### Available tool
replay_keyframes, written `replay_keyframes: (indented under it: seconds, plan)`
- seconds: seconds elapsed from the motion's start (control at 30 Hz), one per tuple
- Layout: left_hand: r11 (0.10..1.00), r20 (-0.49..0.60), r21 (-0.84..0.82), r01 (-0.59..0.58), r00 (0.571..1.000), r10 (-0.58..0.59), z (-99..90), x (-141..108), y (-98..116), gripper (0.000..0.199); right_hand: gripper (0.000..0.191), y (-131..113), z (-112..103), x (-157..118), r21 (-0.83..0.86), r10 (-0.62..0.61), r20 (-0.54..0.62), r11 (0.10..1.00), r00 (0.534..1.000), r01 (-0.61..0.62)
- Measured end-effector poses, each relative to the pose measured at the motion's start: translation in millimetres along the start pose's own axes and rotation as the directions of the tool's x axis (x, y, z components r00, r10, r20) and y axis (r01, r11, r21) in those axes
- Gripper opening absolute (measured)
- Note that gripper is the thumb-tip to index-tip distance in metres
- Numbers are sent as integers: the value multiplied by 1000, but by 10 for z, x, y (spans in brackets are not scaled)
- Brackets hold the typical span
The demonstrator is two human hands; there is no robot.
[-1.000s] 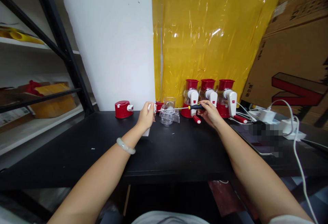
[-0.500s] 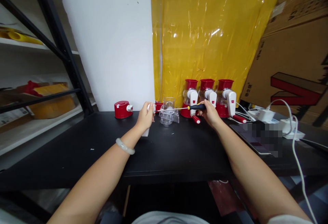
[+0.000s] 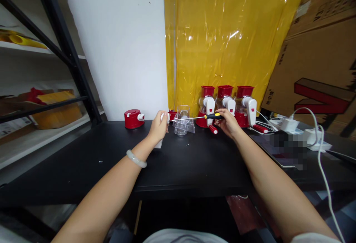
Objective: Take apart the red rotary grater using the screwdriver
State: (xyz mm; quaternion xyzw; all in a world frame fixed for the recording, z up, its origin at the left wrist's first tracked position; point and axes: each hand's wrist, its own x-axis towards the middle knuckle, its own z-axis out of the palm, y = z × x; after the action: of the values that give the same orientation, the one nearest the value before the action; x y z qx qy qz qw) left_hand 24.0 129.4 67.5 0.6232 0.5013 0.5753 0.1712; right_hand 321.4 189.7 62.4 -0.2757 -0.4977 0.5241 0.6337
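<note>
My left hand [image 3: 159, 127] is closed round a white plastic part [image 3: 158, 145], mostly hidden by the fingers. In my right hand [image 3: 228, 123] is a screwdriver [image 3: 213, 116] with a black and yellow handle. Its long shaft lies nearly level, and the tip meets the white part at my left fingers. Behind the shaft stands a clear plastic body [image 3: 181, 126], with a red part [image 3: 172, 115] partly hidden beside it. A red base [image 3: 134, 119] with a white knob sits farther left on the black table [image 3: 189, 169].
Several red and white hand-crank graters [image 3: 226, 104] stand in a row at the back right. A tablet [image 3: 274, 150], white chargers [image 3: 289, 124] and cables lie at the right. A white panel [image 3: 122, 50], yellow plastic sheeting [image 3: 222, 32] and a large carton [image 3: 317, 69] rise behind.
The screwdriver's handle has turned, showing more yellow now. My right fingers have shifted slightly on it, while my left hand has hardly moved.
</note>
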Motion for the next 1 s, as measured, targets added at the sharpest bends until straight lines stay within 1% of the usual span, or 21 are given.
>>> replay_keyframes:
  seconds: [0.13, 0.23, 0.37, 0.47, 0.53, 0.6, 0.73, 0.9, 1.0]
  plan:
    - [1000, 5, -3, 6, 1000, -6, 3, -4, 2, 32, 27, 5, -25, 1, 21, 2, 23, 1000, 1000, -2]
    - [1000, 4, -8, 10, 1000, -10, 3, -6, 11, 32, 29, 17, -31, 16, 15, -13, 14, 1000, 1000, 13]
    - [1000, -10, -9, 18, 1000, -18, 0, 1, 10, 32, 42, 53, -41, 40, -96, -51, -15, 994, 999, 49]
    - [1000, -16, -1, 17, 1000, -17, -4, 9, -5, 32, 43, 71, -44, 43, -175, -67, -7, 983, 998, 65]
    - [1000, -11, 4, 14, 1000, -14, -6, 11, -11, 32, 42, 64, -34, 36, -150, -66, -5, 987, 998, 64]
    - [1000, -7, 6, 13, 1000, -13, -6, 11, -9, 31, 39, 43, -17, 21, -91, -60, -1, 994, 998, 60]
    - [1000, -7, -9, 21, 1000, -21, -1, 1, 15, 30, 31, -9, 5, -19, -15, -24, 27, 1000, 999, 24]
    - [1000, -7, -14, 23, 1000, -23, -1, -5, 23, 30, 28, -35, -18, -58, 36, -18, 70, 999, 997, 16]
    - [1000, -3, -11, 19, 1000, -19, -5, 2, 10, 30, 28, -29, -23, -55, 43, -24, 72, 999, 997, 21]
